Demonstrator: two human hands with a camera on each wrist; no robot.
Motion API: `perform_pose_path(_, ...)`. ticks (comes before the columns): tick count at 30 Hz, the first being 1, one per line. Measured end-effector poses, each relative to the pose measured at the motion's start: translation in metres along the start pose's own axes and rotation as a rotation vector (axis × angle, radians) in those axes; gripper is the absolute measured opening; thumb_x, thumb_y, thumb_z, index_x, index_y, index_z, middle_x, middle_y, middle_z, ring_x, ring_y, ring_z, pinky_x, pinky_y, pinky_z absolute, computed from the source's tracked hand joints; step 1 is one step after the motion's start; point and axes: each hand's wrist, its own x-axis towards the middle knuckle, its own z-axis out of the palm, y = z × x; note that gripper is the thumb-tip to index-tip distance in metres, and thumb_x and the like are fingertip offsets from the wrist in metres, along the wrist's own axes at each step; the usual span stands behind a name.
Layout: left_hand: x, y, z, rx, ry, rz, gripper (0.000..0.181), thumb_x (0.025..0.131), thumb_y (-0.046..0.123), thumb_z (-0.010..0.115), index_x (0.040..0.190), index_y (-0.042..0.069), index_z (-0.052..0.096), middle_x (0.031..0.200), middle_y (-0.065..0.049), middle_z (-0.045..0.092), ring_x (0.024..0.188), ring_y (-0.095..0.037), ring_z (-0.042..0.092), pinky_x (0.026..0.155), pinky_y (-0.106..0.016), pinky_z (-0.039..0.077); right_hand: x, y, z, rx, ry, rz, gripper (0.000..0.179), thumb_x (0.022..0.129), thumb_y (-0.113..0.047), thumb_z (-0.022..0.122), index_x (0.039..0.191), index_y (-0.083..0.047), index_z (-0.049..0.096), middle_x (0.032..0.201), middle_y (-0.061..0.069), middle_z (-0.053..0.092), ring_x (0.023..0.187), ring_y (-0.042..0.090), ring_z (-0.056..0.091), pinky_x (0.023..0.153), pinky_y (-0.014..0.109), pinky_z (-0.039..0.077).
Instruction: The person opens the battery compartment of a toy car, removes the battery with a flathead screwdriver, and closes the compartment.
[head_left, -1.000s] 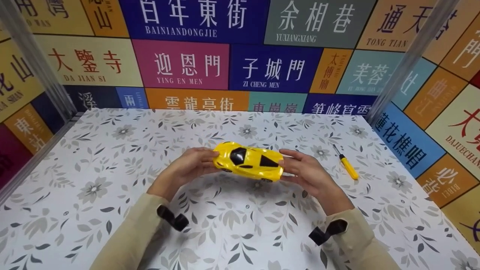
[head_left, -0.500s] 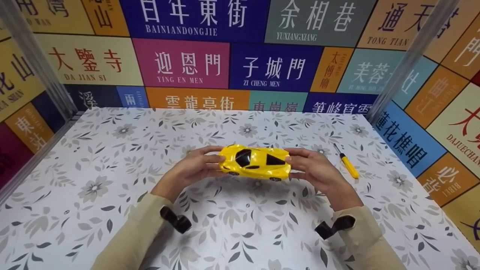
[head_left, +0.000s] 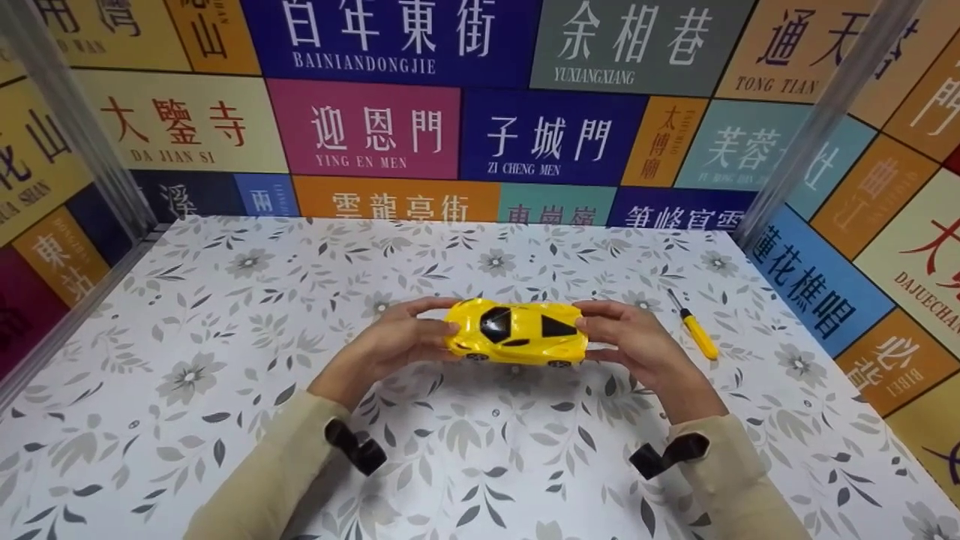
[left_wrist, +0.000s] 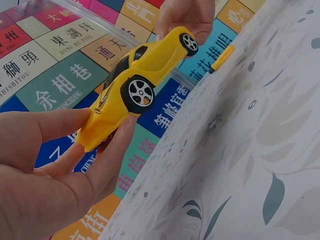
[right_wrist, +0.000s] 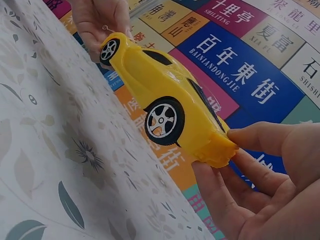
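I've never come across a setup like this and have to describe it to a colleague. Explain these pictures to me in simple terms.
There is no robot here: the hands are a person's own, bare below beige sleeves. The widest picture comes from a camera on the head, looking forward and down. The other two come from a camera on each wrist, so each shows one hand's work up close.

The left hand and right hand hold a yellow toy car between them, one at each end; the wrist views show it raised off the table. On the flower-patterned table, beyond the right hand, lies a yellow-handled screwdriver. Behind stand colourful panels with writing.
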Motion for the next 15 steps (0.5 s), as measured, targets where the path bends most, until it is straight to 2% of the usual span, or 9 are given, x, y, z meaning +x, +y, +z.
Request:
perform_pose_path(7,0.0011,0.0006,0.0015,-0.031,0.014,0.005,0.052,0.094,0.002,0.063,0.144,0.009,0.052,0.131,-0.02,0.063,0.093,-0.022,0.073,0.089,-0.039,0.062,0.0019,-0.0011,0.0,-0.016,0.012,0.006,0.053,0.098,-0.023,0.065,0.146,-0.007,0.049,0.154,0.014,0.044,0.124,0.023,0.056,0.095,0.03,0.059)
perform_pose_path(15,0.0033,-0.0025,-0.0005,-0.072,0.042,-0.022,0.049,0.095,0.001,0.06,0.143,0.008,0.053,0.132,-0.021,0.062,0.092,-0.023,0.073,0.086,-0.036,0.062,0.003,0.0029,0.001,-0.045,0.028,-0.046,0.052,0.097,-0.019,0.066,0.145,-0.007,0.05,0.152,0.014,0.047,0.12,0.019,0.06,0.095,0.027,0.058)
